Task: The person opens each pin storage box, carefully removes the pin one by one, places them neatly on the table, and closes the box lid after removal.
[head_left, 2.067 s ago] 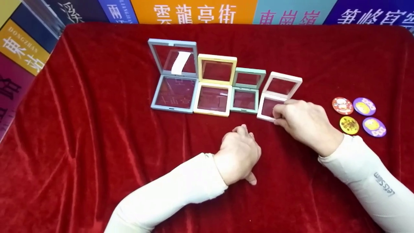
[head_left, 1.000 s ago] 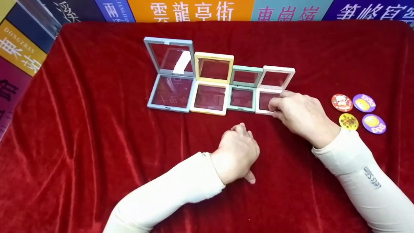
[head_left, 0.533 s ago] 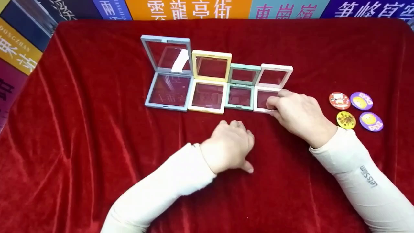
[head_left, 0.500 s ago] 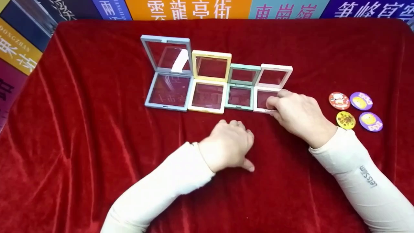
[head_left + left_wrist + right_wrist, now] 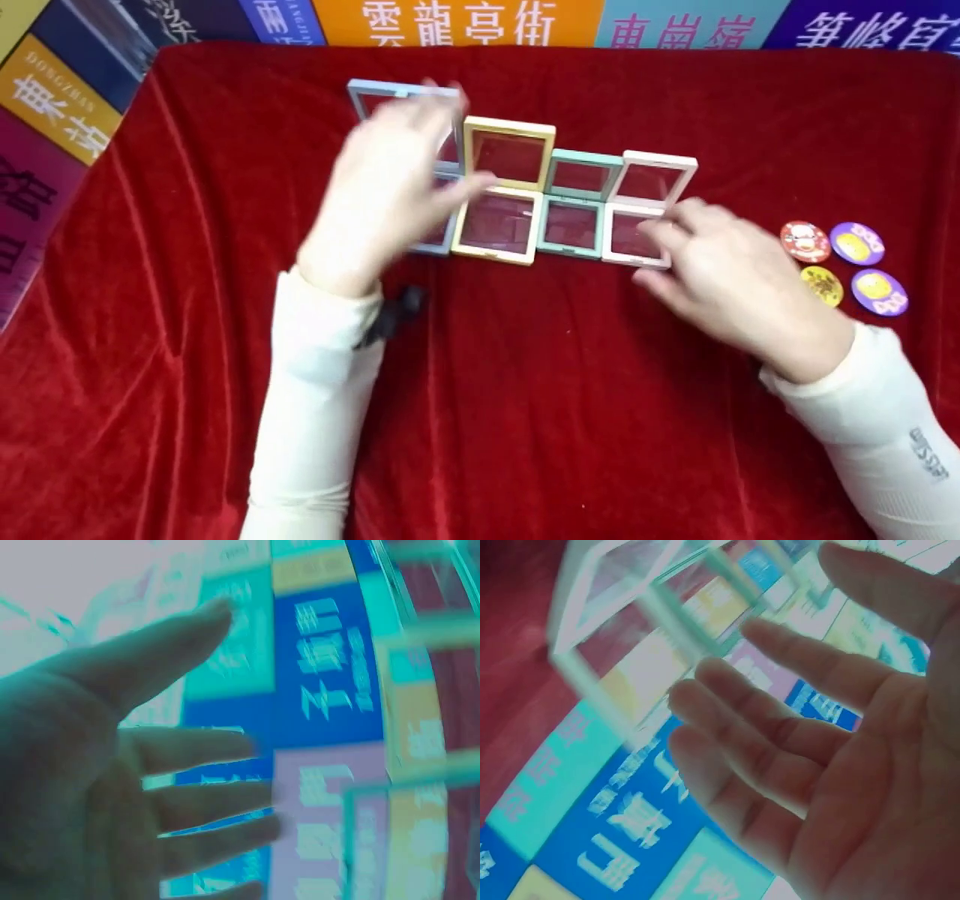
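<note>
Several hinged display frames with clear film stand unfolded in a row, lids upright. My left hand (image 5: 386, 176), blurred in the head view, is over the light-blue frame (image 5: 363, 87) and hides most of it. In the left wrist view the fingers (image 5: 206, 754) are extended and hold nothing. To its right are the yellow frame (image 5: 459, 244), the green frame (image 5: 544, 244) and the pale pink frame (image 5: 637, 259). My right hand (image 5: 750, 289) is at the pink frame's right side, its fingers (image 5: 739, 757) loosely bent around nothing in the right wrist view.
Several round badges lie right of my right hand: a red one (image 5: 805, 241), a yellow one (image 5: 823, 285) and purple ones, including a purple badge (image 5: 879, 292). Wrinkled red velvet (image 5: 540, 420) covers the table. Colourful panels with characters (image 5: 465, 22) line the far edge.
The pink frame moved left against the green one, its lid swinging more square. My left hand then went up and left from the cloth to the blue frame. My right hand loosened and drew back right.
</note>
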A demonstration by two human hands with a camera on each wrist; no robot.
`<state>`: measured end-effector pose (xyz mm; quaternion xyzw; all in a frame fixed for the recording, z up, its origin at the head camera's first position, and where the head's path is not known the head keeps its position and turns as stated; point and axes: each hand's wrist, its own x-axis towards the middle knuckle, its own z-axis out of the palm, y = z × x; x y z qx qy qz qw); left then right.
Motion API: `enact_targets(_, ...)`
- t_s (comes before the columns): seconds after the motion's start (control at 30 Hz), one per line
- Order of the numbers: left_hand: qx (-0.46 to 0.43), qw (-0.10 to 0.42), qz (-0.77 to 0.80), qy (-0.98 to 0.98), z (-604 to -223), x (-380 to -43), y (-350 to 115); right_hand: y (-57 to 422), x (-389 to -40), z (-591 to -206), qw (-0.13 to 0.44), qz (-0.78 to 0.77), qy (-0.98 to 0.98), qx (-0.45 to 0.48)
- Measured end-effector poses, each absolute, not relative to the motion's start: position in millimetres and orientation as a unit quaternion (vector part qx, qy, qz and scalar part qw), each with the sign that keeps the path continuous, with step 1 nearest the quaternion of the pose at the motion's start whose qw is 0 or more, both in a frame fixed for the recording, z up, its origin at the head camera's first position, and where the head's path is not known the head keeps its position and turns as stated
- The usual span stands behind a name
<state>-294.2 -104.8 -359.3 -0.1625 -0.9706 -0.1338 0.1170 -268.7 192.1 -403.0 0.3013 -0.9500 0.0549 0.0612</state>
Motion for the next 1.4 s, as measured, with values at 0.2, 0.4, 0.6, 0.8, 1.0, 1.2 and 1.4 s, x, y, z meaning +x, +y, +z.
enact_targets(0.2, -0.033, 0.093, -0.145, -0.985, -364.6, -316.0, -125.3, 145.4, -253.1, -397.5, -0.033, -0.004, -0.939, 0.343)
enact_targets(0.4, -0.023, 0.037, -0.140, -0.989, -377.1, -325.7, -125.7, 87.4, -257.7, -405.7, -0.119, -0.033, -0.923, 0.365)
enact_targets(0.6, -0.020, -0.005, -0.140, -0.990, -385.6, -328.6, -123.6, 42.4, -272.7, -418.0, -0.164, -0.030, -0.922, 0.348)
enact_targets(0.8, -0.041, -0.014, -0.138, -0.989, -387.2, -331.9, -121.9, 23.9, -273.9, -429.4, -0.177, -0.047, -0.912, 0.366)
enact_targets(1.0, -0.041, -0.016, -0.132, -0.990, -385.7, -331.8, -123.2, 20.6, -277.1, -432.8, -0.194, -0.090, -0.906, 0.365)
enact_targets(1.2, -0.038, -0.017, -0.123, -0.991, -386.4, -329.6, -119.4, 22.3, -276.8, -434.6, -0.203, -0.074, -0.906, 0.364)
enact_targets(1.4, -0.041, -0.012, -0.124, -0.991, -384.9, -328.5, -120.5, 22.1, -276.9, -435.3, -0.187, -0.077, -0.909, 0.365)
